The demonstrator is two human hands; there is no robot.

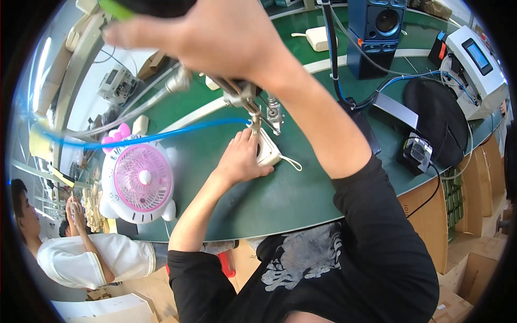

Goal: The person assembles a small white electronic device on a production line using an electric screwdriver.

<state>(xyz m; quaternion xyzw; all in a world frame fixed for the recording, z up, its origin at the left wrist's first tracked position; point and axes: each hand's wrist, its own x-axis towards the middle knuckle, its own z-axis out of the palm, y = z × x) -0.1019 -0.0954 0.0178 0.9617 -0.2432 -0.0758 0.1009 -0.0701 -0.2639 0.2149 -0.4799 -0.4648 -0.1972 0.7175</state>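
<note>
My left hand (239, 157) steadies a small white device (268, 151) with a round dark opening and a looped strap on the green table, its fingers bent over the device's left side. Just above the device hangs the metal nozzle end of a tool (254, 119), with a blue air hose (188, 128) running off to the left. My right hand (226, 43), raised high and close to the camera, grips a black and green tool (153, 7). That tool is cut off by the upper edge, and most of the fingers are out of sight.
A pink and white fan (142, 177) stands left of my left arm. Another white device (318, 39) lies farther back. Dark blue speakers (374, 37), a black case (436, 118) and a machine with a screen (476, 64) occupy the right. A person in white (97, 258) sits left.
</note>
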